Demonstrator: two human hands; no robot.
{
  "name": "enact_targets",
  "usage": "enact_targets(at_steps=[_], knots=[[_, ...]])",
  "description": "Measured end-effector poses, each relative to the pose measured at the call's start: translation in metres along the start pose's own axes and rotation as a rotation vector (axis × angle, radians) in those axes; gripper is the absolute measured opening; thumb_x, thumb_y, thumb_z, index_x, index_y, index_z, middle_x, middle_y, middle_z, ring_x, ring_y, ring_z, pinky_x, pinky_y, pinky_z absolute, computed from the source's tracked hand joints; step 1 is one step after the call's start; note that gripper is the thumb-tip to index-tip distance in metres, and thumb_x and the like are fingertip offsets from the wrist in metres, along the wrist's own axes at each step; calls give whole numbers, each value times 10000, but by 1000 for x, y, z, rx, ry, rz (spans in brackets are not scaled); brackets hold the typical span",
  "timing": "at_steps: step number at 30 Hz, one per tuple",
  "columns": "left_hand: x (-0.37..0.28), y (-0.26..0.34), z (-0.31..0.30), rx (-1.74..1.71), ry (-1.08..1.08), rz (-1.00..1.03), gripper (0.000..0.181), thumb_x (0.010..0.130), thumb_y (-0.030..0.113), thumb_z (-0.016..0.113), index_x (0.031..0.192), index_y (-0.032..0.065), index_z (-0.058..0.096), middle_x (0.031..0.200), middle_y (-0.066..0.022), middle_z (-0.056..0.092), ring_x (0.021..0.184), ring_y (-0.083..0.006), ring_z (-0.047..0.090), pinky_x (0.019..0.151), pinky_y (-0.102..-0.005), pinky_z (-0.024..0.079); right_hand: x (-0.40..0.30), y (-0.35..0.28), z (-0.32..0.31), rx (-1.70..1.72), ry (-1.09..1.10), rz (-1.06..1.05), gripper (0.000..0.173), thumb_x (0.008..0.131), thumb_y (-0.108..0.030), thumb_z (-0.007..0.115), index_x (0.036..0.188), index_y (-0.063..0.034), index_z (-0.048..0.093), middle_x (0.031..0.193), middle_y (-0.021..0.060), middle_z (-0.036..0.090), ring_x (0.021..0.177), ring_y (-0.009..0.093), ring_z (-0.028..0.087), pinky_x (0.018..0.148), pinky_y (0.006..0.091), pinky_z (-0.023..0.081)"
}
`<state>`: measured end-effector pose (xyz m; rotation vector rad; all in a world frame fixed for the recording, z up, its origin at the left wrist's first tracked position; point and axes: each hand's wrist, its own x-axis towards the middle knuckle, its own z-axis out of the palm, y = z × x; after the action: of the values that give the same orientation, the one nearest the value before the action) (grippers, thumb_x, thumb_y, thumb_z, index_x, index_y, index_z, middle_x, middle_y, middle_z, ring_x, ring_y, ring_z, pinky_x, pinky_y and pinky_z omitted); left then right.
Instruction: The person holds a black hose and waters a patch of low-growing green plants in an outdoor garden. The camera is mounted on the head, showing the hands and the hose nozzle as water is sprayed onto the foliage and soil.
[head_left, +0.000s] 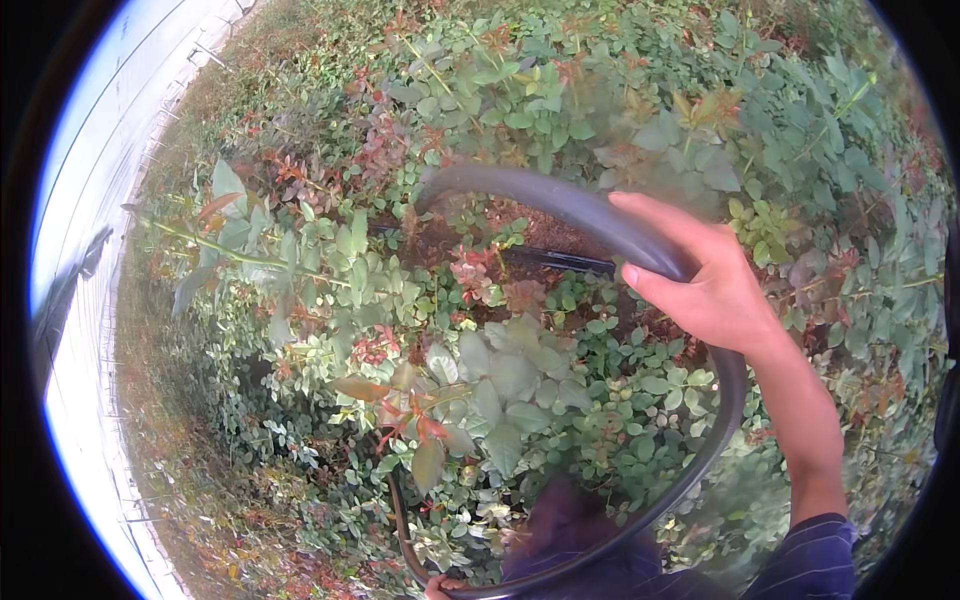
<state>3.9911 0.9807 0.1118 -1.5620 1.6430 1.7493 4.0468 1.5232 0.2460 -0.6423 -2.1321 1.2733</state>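
A thick dark rubber hose (525, 184) arches in front of me over rose bushes. My right hand (705, 277) grips it near the top of the arch, fingers over it and thumb along the near side. From there the hose bends down past my wrist and sweeps across the front of my body. At the bottom edge my left hand (444, 586) is closed around a lower stretch of it; only the fingers show. The far end of the arch points down among the leaves above brown soil (540, 229). Whether water flows from it is unclear.
Dense green and reddish rose foliage (592, 412) surrounds me. One long stem (255, 261) juts out at left, and leafy shoots (487, 375) rise close before me. A black pipe (562, 259) lies on the soil. Pale sheeting (82, 420) lines the left rim.
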Motion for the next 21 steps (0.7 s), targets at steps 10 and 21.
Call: enact_targets(at_steps=[10,21], knots=[[67,16,-5,69,95,1,174,813,180,520,655,111,504,584,-55,540,573,-240,529,605,-404,480,73,45,71,154,-68,-41,518,784,-19,585,1290,-82,492,687,117,589,555,171,561,538,323,456],[43,6,16,82,113,5,131,798,131,528,676,139,482,524,29,423,445,-136,409,469,-302,405,61,64,74,27,36,-115,494,802,-30,575,1283,-120,510,755,130,586,617,212,549,575,338,449]])
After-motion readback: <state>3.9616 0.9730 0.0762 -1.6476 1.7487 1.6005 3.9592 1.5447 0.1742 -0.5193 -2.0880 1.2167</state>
